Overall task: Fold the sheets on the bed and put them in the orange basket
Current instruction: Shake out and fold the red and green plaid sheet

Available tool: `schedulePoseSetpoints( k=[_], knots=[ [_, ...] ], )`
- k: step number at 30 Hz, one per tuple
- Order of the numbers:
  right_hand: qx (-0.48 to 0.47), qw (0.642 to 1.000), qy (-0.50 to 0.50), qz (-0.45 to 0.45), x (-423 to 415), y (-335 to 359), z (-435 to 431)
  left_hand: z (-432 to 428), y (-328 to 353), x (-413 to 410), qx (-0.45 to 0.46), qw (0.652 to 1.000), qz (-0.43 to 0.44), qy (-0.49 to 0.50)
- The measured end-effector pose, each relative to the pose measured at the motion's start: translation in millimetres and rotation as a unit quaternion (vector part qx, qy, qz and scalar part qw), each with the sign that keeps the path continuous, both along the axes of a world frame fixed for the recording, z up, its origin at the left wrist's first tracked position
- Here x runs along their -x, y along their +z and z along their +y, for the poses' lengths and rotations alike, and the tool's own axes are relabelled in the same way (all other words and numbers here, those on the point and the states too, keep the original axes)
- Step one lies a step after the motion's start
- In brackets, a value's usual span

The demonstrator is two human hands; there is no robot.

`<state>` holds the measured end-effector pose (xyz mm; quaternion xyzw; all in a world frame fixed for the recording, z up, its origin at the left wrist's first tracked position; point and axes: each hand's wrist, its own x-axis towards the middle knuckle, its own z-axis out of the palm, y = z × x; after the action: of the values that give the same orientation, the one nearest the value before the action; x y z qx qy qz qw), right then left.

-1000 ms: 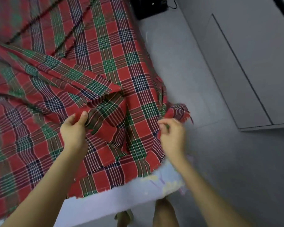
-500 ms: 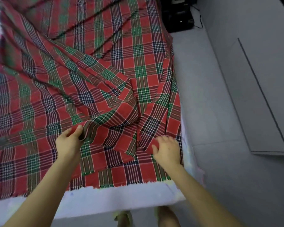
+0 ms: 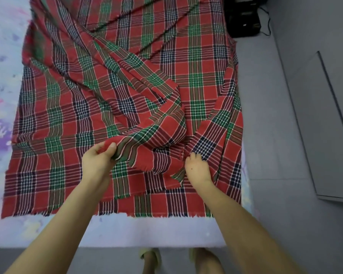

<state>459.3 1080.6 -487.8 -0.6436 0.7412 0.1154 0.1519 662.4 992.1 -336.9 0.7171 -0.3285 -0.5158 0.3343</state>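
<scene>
On the bed [image 3: 127, 232], the sheet [image 3: 67, 115] lies spread over most of the mattress top; it is red plaid with green and navy bands. Its near hem is frayed and runs parallel to the foot edge of the bed, leaving a bare strip of pale lilac cover between hem and edge. A wider bare area of the cover, printed with purple blotches, shows along the left side. A further layer of the same plaid cloth lies diagonally across the middle, from upper left toward lower centre, and ends in a raised, bunched fold between the two hands. The left hand [image 3: 96, 163] pinches the left end of this fold: the thumb presses on top of the frayed edge, with the fingers curled beneath it. The right hand [image 3: 198, 169] is seen from the back, its fingers curled into a ridge of cloth that rises toward the right edge of the bed; it grips that ridge. Two feet in yellow-green slippers [image 3: 150, 258] stand on the grey floor [image 3: 275, 165] at the foot of the bed. A black box [image 3: 244, 16] with a cable [image 3: 268, 22] sits on the floor at upper right, beside the bed. A grey cabinet [image 3: 337, 125] stands along the right side, apart from the bed.
</scene>
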Motion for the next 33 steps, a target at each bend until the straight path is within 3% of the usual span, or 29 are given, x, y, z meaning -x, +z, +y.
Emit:
schedulePoseSetpoints(
  k=[3, 5, 8, 12, 16, 19, 22, 26, 33],
  knots=[
    [0.038, 0.993, -0.043, -0.102, 19, 11, -8, -6, 10, -11, 0.030, 0.999, -0.028, 0.012],
    [0.085, 0.973, -0.133, -0.170, 20, 18, -14, -8, 18, -19, 0.058, 0.994, -0.092, -0.003],
    [0.201, 0.906, -0.244, -0.281, 9, 44, -9, -6, 31, -30, 0.081, 0.985, -0.146, -0.030],
    [0.295, 0.832, -0.269, -0.385, -15, 127, -8, -4, 71, -35, 0.108, 0.971, -0.175, -0.120],
    [0.389, 0.790, -0.211, -0.424, -33, 231, -16, 0, 128, -25, 0.152, 0.939, -0.190, -0.243],
    [0.419, 0.800, -0.102, -0.417, -65, 305, -23, -6, 181, -28, 0.184, 0.926, -0.154, -0.291],
    [0.440, 0.805, -0.032, -0.396, -101, 360, -32, -15, 236, -36, 0.215, 0.918, -0.131, -0.305],
    [0.493, 0.770, -0.033, -0.404, -146, 423, -38, -14, 307, -71, 0.268, 0.902, -0.115, -0.317],
    [0.531, 0.772, 0.089, -0.338, -211, 492, -49, -17, 385, -127, 0.314, 0.875, -0.111, -0.350]
  ],
)
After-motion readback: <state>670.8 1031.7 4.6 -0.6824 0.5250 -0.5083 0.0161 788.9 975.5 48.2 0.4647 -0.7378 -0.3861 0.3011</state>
